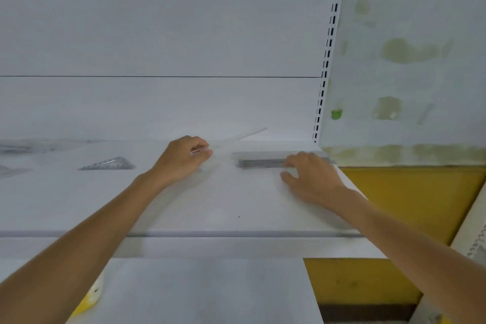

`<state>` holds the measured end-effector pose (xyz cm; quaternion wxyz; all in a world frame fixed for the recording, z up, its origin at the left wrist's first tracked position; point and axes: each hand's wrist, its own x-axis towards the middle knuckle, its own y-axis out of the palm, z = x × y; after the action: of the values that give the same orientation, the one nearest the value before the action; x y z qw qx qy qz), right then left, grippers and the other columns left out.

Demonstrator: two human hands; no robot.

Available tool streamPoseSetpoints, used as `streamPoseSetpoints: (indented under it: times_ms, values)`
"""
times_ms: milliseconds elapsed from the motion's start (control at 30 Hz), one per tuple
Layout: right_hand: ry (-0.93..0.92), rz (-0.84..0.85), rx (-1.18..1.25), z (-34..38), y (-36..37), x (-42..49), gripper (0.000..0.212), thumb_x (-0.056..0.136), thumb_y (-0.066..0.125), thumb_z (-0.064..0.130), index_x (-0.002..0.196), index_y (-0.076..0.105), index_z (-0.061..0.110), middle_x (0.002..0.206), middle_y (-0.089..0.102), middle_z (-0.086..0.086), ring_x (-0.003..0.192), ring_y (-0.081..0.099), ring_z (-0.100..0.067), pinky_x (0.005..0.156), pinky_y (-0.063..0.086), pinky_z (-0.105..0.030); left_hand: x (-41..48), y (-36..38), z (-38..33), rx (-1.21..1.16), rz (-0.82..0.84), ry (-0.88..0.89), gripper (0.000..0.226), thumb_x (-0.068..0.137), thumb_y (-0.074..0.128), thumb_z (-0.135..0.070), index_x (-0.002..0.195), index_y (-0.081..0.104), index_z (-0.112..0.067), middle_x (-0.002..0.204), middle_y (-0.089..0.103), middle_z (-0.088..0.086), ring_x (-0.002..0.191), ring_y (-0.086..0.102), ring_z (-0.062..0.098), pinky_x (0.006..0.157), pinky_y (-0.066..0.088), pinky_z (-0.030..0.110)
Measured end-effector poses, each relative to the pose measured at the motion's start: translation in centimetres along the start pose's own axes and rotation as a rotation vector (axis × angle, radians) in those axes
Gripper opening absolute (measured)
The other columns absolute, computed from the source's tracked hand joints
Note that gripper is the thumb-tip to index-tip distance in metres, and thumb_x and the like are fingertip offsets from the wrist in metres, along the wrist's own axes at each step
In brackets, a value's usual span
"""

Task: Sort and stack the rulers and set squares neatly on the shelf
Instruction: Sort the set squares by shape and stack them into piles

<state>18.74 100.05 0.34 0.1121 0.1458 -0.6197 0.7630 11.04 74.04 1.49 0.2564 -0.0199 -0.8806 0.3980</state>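
Far left of frame: blurred clear pieces [15, 148] lie on the shelf [210, 205]. We can't tell whether they're rulers or squares. Just right of them, left of centre, one set square [110, 163] lies flat and unsorted.

Centre: our left hand [181, 158] has its fingers curled, pinching the near end of a clear ruler [236, 137]. The ruler slants up and right toward the back panel, its far end off the shelf.

Right of centre: the ruler stack [259, 162] sits at the back of the shelf, near the slotted upright [328, 47]. Our right hand [307, 173] rests on the stack's right end, fingers laid over it and thumb spread onto the shelf, steadying rather than gripping.

Step as we read it: adding this ruler to the stack. The ruler pile is started; the set squares are not yet grouped.

Next move needs the ruler swung parallel to the stack, lowered flat on top and its ends squared against the right hand. The clear plastic is slippery, so the pile could skew.
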Motion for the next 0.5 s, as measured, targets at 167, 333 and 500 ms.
streamPoseSetpoints:
  times_ms: [167,333,500]
  values:
    - [-0.042,0.089,0.025,-0.3,0.1,-3.2,0.034,0.095,0.037,0.034,0.115,0.058,0.017,0.123,0.055,-0.003,0.113,0.043,-0.022,0.094,0.037,-0.035,2.1,3.4,-3.4,-0.053,0.048,0.048,0.023,0.088,0.058,-0.027,0.109,0.063,-0.019,0.104,0.06,0.0,0.098,0.054,0.011,0.082,0.034,0.02]
    - [-0.034,0.065,0.044,0.0,0.2,-3.0,0.035,0.094,0.037,0.034,0.119,0.056,0.02,0.126,0.054,-0.001,0.116,0.042,-0.022,0.096,0.035,-0.035,3.7,5.9,-6.3,-0.023,0.076,0.103,0.026,0.088,0.057,-0.029,0.112,0.062,-0.021,0.108,0.059,0.004,0.102,0.054,0.018,0.088,0.039,0.027]
    - [-0.029,0.029,0.056,-0.4,0.4,-2.9,0.035,0.092,0.039,0.035,0.119,0.056,0.021,0.124,0.056,0.001,0.115,0.043,-0.02,0.094,0.035,-0.033,4.1,8.0,-7.1,0.022,0.137,0.097,0.029,0.087,0.058,-0.03,0.114,0.061,-0.023,0.115,0.058,0.004,0.111,0.053,0.019,0.099,0.039,0.036]
